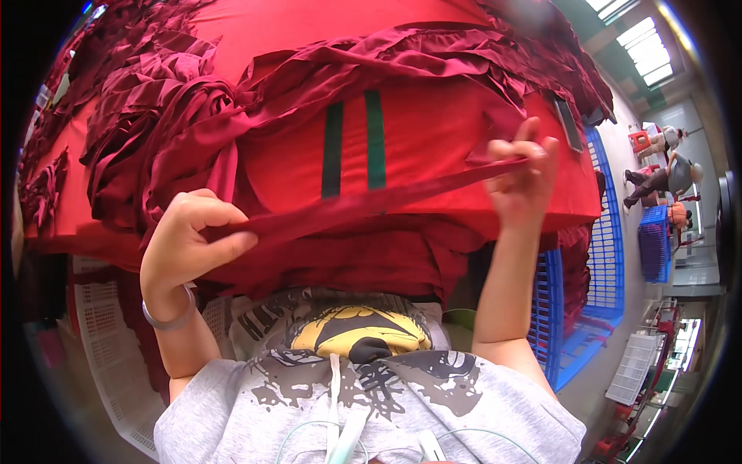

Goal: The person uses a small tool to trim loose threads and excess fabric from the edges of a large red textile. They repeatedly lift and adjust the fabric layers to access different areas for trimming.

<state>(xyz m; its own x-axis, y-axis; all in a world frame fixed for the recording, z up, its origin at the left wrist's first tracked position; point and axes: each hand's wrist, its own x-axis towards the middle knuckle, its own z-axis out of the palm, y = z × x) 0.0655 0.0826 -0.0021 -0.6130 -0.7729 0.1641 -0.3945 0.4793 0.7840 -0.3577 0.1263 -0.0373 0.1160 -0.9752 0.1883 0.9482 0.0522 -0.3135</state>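
A narrow dark-red fabric strip (371, 199) is stretched between my two hands over the near edge of the red-covered table (440, 135). One end is pinched in my left hand (189, 241), thumb against curled fingers. My right hand (525, 166) grips the other end, a little higher and farther away, with some fingers raised. Beyond the strip, two dark stripes, one black-green (332, 151) and one green (375, 139), lie on the red surface. A long twisted bundle of maroon fabric strips (340, 73) crosses the table, heaped thickest at the left.
More maroon cloth (371, 255) hangs over the near table edge by my body. A dark flat phone-like object (568, 124) lies at the table's right edge. Blue plastic crates (607, 224) stand at the right, a white perforated basket (108, 332) at the lower left. People (680, 174) are farther right.
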